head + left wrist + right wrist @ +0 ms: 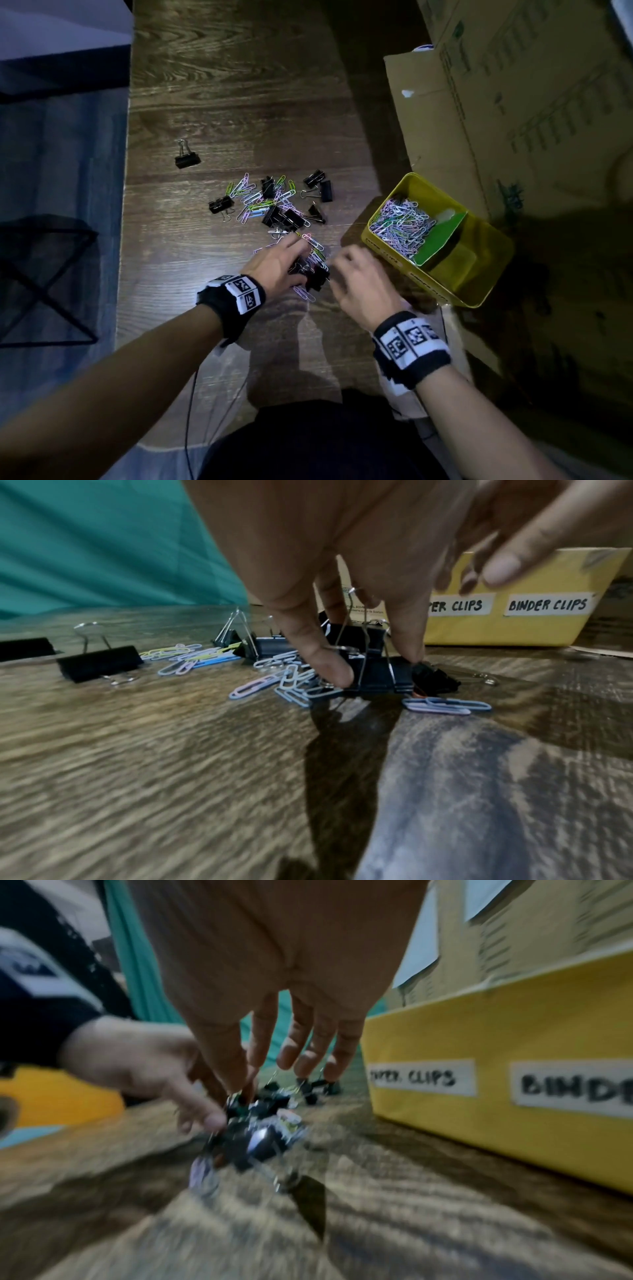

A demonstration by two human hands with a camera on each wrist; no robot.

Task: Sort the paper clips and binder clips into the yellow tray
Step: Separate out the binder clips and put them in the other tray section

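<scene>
Left hand grip pinches a black binder clip with silver wire handles on the wood tabletop, right hand grip state unclear from blur, pastel paper clips scattered beyond, more filling the far compartment of the yellow tray at right.

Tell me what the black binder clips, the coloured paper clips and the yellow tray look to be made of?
Binder clips: matte black bodies, probably painted sheet metal, with shiny bare wire handles. Paper clips: bent wire in smooth pastel colours, likely plastic-coated or painted. Yellow tray: smooth yellow walls with stuck-on paper labels; card or thin metal, I cannot tell which. Its green divider looks like flat card.
</scene>
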